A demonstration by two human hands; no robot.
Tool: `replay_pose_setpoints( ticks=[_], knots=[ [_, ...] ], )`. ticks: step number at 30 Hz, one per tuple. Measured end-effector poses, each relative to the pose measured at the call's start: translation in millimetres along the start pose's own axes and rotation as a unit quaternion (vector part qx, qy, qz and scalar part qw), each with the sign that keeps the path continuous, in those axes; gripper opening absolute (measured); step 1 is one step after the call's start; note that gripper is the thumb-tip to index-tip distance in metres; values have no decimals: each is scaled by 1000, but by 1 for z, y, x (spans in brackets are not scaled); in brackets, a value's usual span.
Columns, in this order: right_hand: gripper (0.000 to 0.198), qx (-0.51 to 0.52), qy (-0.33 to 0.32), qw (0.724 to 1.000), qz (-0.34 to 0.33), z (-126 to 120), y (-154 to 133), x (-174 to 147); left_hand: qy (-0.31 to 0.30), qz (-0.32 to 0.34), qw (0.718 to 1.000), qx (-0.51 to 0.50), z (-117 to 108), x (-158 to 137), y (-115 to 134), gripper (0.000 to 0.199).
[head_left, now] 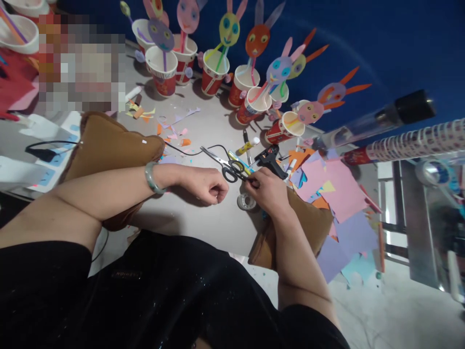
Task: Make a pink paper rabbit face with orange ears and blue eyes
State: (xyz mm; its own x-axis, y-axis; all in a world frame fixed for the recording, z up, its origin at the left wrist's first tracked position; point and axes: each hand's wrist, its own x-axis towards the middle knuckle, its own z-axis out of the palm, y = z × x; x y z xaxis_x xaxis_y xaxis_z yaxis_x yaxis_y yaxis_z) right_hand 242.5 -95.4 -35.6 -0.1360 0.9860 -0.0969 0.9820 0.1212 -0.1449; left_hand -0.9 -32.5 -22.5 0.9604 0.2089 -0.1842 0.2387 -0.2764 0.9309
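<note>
At the table, mid-surface: scissors lie just beyond the gap between 2 hands, tips away and leftward, by the black cord. Handling them well, I judge, means seating fingers fully in the loops and lifting blades clear of that cord. Right hand: fingers curled near the handles; gripping or merely alongside, cannot tell. Left hand: loosely fisted, nothing showing in it.
</note>
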Motion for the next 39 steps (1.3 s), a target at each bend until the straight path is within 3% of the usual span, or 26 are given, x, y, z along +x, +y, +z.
replay_pose_setpoints(
  ticks=[7,14,19,24,32,39],
  knots=[
    [17,3,22,1000,17,-1,3,0,142,-55,988,-6,-7,6,-4,13],
    [15,26,19,999,40,-6,8,-1,270,-124,955,4,-12,8,-4,13],
    [15,53,13,998,35,-8,12,-1,287,-134,948,24,-13,8,-4,15],
    [11,116,64,990,55,-10,13,0,282,-118,952,21,-12,8,-12,13],
    [15,303,106,942,101,-10,13,2,284,-95,954,9,-11,10,-21,9],
    [29,337,199,918,64,-13,16,4,262,-91,957,-79,-9,11,-21,6]
  ],
)
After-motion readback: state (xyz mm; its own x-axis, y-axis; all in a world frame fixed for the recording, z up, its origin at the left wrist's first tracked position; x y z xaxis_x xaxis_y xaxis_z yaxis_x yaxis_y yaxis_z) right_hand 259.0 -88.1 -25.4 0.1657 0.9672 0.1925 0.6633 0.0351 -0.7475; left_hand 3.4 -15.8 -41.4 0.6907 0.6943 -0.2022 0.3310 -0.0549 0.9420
